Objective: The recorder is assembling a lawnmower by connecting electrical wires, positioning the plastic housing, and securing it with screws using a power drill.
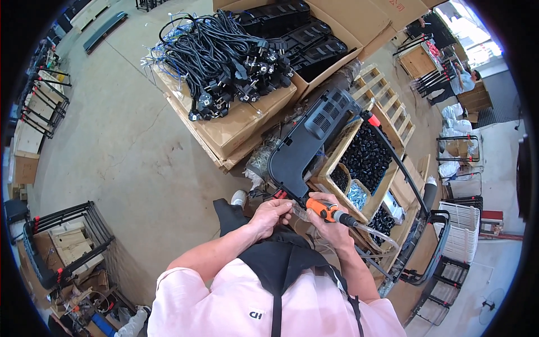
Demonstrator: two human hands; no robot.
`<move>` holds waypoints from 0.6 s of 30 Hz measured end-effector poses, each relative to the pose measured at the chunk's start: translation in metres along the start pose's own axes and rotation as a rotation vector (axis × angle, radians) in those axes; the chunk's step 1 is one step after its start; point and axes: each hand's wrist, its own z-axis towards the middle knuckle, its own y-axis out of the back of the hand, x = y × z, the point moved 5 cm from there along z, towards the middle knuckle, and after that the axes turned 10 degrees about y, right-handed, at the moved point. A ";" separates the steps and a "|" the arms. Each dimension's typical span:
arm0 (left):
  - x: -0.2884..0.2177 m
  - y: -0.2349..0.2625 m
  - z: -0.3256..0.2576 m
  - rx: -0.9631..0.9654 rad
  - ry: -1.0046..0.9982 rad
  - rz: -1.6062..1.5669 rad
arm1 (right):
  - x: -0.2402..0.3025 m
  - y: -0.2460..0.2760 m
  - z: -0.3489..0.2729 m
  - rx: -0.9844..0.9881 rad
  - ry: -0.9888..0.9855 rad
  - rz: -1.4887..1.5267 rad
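Observation:
In my right hand is an orange and black power screwdriver, with a clear hose trailing from its rear end. Its front end points at the lower end of a black plastic housing, which has a vented cover; whether the tip touches is hidden. My left hand is closed in a pinch just left of the screwdriver, and what its fingers hold is too small to make out. A small red part shows just above the left fingertips.
Right of the housing, a crate holds black plastic parts, with small bins of dark and silvery screws. Beyond stand a carton heaped with black power cords and a wooden pallet. Another person is at far right.

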 end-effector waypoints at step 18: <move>-0.015 -0.013 0.009 0.149 0.082 -0.471 | 0.009 0.002 -0.014 -0.144 0.026 0.323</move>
